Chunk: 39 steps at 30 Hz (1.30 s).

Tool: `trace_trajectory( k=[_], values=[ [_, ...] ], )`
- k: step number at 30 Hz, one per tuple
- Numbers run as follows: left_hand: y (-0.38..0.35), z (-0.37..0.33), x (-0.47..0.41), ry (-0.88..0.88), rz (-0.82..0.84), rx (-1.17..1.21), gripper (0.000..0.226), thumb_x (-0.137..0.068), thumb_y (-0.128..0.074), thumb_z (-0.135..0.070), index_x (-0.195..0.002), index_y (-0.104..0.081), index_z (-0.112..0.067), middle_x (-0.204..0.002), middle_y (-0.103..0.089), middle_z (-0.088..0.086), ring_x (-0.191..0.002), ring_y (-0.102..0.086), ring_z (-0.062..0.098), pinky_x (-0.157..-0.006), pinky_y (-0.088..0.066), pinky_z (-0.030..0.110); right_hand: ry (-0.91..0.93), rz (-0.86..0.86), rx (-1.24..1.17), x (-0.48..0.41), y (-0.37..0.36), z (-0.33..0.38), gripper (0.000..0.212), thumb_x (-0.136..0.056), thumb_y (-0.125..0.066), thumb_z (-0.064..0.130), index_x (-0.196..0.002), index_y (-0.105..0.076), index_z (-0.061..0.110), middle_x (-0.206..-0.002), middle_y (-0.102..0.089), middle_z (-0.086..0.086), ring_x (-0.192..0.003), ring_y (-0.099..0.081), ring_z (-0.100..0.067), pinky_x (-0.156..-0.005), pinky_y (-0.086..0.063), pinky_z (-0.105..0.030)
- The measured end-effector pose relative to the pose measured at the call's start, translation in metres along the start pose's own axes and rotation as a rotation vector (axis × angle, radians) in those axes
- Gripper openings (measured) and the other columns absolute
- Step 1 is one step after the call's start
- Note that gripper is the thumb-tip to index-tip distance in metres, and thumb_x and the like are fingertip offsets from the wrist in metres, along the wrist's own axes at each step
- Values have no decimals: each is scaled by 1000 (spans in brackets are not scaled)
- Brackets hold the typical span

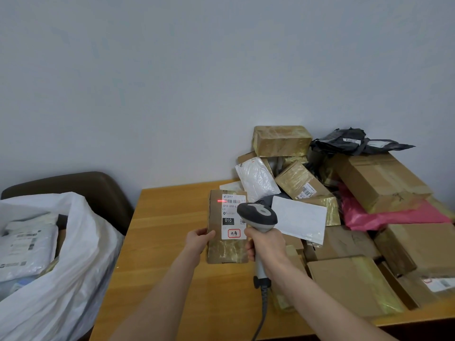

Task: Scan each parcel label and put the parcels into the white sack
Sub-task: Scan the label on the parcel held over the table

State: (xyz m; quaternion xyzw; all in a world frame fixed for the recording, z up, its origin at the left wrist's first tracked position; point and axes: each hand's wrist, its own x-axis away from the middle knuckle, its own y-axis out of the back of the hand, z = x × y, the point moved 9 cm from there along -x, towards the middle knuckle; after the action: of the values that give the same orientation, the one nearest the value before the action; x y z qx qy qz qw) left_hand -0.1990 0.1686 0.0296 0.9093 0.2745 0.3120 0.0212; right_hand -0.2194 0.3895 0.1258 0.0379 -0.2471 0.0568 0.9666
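Above the wooden table [172, 254], left hand [197, 239] pinches a flat cardboard parcel [227, 226] by its left edge, long axis upright, label [234, 217] facing the viewer. Right hand [267, 247] grips a scanner [258, 215], its red line on the barcode. White sack [73, 254] stands at left.

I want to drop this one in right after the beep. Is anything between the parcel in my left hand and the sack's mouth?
Nothing visible blocks it. Between the parcel in the left hand and the white sack lies only bare table; the sack's raised rim on the table side must be cleared.
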Motion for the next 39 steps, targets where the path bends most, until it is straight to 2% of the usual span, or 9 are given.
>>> trace_trajectory(
  k=[7, 10, 19, 24, 29, 31, 35, 37, 39],
  values=[
    [7, -1, -5, -2, 17, -2, 45, -89, -65, -13, -131, -51, -3, -117, -62, 9, -102, -55, 22, -86, -40, 32, -4, -5, -2, 4, -11, -2, 15, -84, -63, 6, -70, -63, 1, -48, -57, -8, -42, -49, -20, -47, -44, -29],
    [11, 1, -8, 9, 33, 6, 43, -89, -65, -11, -129, -53, -3, -107, -63, 7, -96, -57, 21, -80, -43, 31, -1, -12, 11, 6, -17, -2, 15, -85, -63, 6, -71, -64, 0, -49, -57, -8, -41, -48, -19, -48, -44, -30],
    [28, 1, -15, 23, 37, 17, 43, -90, -64, -9, -130, -51, -1, -107, -63, 10, -82, -60, 16, -61, -47, 24, 15, -13, 50, 7, -37, 2, 16, -84, -62, 7, -68, -63, 2, -50, -58, -8, -43, -49, -21, -50, -46, -31],
    [42, 1, -10, 38, -1, 42, 41, -91, -62, -10, -130, -51, -2, -107, -63, 9, -85, -61, 18, -62, -49, 25, 54, 17, 88, 3, -50, 9, 18, -86, -63, 10, -69, -63, 3, -52, -59, -8, -45, -52, -20, -57, -49, -35],
    [70, -5, -5, 21, -104, 90, 40, -91, -63, -15, -129, -54, -4, -110, -63, 9, -104, -59, 25, -83, -51, 37, 99, 128, 93, -3, -76, 19, 11, -87, -67, 14, -81, -67, 6, -69, -69, -13, -52, -59, -16, -55, -51, -28],
    [86, -10, -3, -2, -139, 116, 38, -92, -63, -16, -126, -55, -5, -104, -64, 7, -102, -60, 25, -84, -51, 38, 121, 176, 95, -9, -93, 25, 11, -88, -66, 15, -82, -68, 6, -70, -70, -12, -51, -58, -15, -54, -49, -27],
    [141, -27, 8, -60, -224, 175, 33, -93, -61, -21, -122, -55, -5, -100, -64, 3, -96, -60, 20, -75, -50, 34, 141, 241, 136, -18, -148, 38, 13, -86, -68, 19, -77, -68, 10, -71, -72, -13, -55, -62, -20, -65, -55, -38],
    [184, -38, 14, -101, -287, 201, 31, -94, -61, -24, -118, -56, -6, -102, -66, 3, -95, -62, 18, -79, -54, 35, 141, 295, 146, -17, -186, 47, 12, -84, -69, 19, -77, -69, 10, -72, -72, -15, -58, -63, -22, -69, -57, -42],
    [235, -47, 19, -132, -359, 252, 42, -92, -63, -28, -126, -55, -5, -109, -68, 7, -99, -65, 23, -84, -56, 38, 126, 374, 138, -9, -229, 53, 11, -84, -68, 14, -78, -69, 6, -69, -70, -14, -55, -60, -22, -65, -54, -39]
  ],
)
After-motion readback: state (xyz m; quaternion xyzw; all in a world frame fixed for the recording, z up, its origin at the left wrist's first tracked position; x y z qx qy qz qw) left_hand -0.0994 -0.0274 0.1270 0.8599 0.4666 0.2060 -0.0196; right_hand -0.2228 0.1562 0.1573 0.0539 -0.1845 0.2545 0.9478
